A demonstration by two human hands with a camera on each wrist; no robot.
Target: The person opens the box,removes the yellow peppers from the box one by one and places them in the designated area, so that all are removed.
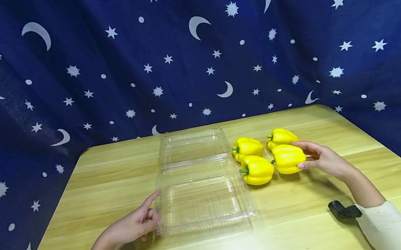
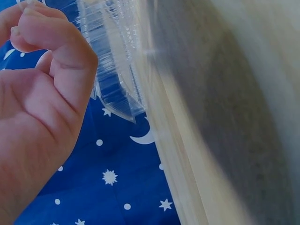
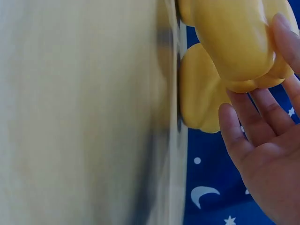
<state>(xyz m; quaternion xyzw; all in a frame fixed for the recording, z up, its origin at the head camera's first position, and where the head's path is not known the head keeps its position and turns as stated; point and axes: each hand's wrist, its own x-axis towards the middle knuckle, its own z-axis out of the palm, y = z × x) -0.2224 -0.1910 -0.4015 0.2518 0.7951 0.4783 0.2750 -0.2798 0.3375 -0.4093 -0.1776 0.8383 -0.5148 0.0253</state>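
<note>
In the head view my right hand (image 1: pixel 323 159) grips a yellow bell pepper (image 1: pixel 288 158) from its right side, thumb in front and fingers behind. The right wrist view shows the thumb and fingers of this hand (image 3: pixel 269 140) around the pepper (image 3: pixel 234 37); whether it touches the table cannot be told. Three more yellow bell peppers (image 1: pixel 257 170) (image 1: pixel 248 148) (image 1: pixel 282 136) lie close by. My left hand (image 1: pixel 135 223) holds the left edge of a clear plastic clamshell container (image 1: pixel 207 222), index finger stretched along it, thumb at the near corner. Its other fingers (image 2: pixel 75 61) are curled.
The container lies spread with its lid (image 1: pixel 192 134) folded back on the far side. Everything rests on a wooden table (image 1: pixel 96 197). A dark blue curtain (image 1: pixel 176 35) with moons and stars hangs behind it. Black wrist straps (image 1: pixel 344 210) sit at both sleeves.
</note>
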